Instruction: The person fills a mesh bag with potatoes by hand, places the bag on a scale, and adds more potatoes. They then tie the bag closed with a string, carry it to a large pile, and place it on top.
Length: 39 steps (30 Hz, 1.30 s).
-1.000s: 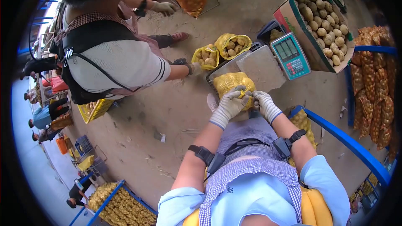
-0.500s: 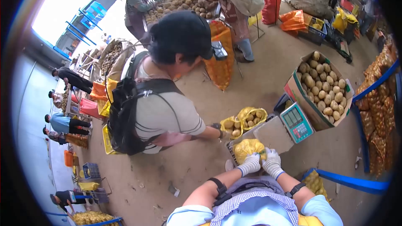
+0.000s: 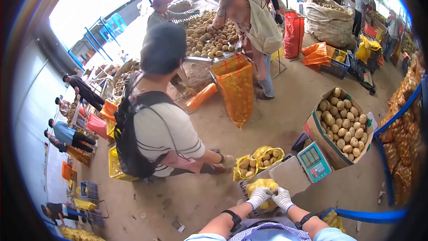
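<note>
My left hand (image 3: pixel 260 196) and my right hand (image 3: pixel 282 197), both in white striped gloves, are close together at the top of a yellow net bag (image 3: pixel 262 184) of potatoes. The fingers of each are closed on its netting. That bag sits at the near end of the scale's platform (image 3: pixel 286 174). Two open yellow net bags of potatoes (image 3: pixel 244 168) (image 3: pixel 269 156) stand just beyond it. The teal scale display (image 3: pixel 314 162) is at the platform's right, beside a cardboard box (image 3: pixel 312 127) full of potatoes.
A co-worker with a black backpack (image 3: pixel 140 129) stands at the left, a gloved hand near the open bags. Beyond are an orange net sack (image 3: pixel 236 90), a sorting table of potatoes (image 3: pixel 200 58) and other people. Blue rails (image 3: pixel 370 216) and stacked sacks (image 3: pixel 403 138) line the right.
The view has tilted up. The co-worker stands more upright, the head turned away and the hand drawn back from the open bags. My hands have come closer together over the bag.
</note>
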{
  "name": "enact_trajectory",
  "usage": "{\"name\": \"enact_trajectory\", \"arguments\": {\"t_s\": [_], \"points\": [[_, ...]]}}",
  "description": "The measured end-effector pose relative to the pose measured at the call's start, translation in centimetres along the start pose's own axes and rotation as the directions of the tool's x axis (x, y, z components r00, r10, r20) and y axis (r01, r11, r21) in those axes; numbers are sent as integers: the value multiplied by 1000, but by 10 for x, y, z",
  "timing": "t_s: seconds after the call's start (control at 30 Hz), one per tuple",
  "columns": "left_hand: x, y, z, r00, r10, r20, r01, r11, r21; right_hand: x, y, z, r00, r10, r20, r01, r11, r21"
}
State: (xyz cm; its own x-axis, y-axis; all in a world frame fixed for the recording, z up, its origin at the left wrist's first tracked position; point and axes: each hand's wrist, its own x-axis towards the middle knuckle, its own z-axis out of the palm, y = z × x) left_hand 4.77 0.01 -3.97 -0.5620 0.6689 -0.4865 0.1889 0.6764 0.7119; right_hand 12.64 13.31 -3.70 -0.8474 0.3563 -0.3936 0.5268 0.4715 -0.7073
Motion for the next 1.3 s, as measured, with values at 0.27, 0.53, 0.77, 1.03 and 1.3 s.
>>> {"name": "enact_trajectory", "arguments": {"t_s": [0.27, 0.53, 0.77, 1.03, 1.3], "points": [[1, -9, 36, 943, -184, -276, 43, 892, -450, 24, 23, 12, 993, 101, 65, -106, 991, 84], [-30, 27, 0, 977, 71, -201, -105, 980, -167, 2, 14, 2, 828, 196, 526, -532, 573, 623], [-70, 81, -19, 967, 157, -201, -168, 985, -40, 0, 5, -1, 776, -165, 609, -123, 908, 402], [-70, 53, -15, 953, 222, -205, -252, 959, -131, 86, 159, 177, 741, -392, 545, 164, 893, 419], [-105, 15, -38, 922, 386, 5, -351, 843, -407, -91, -60, 47, 990, 119, 72, -134, 955, 265]]}}
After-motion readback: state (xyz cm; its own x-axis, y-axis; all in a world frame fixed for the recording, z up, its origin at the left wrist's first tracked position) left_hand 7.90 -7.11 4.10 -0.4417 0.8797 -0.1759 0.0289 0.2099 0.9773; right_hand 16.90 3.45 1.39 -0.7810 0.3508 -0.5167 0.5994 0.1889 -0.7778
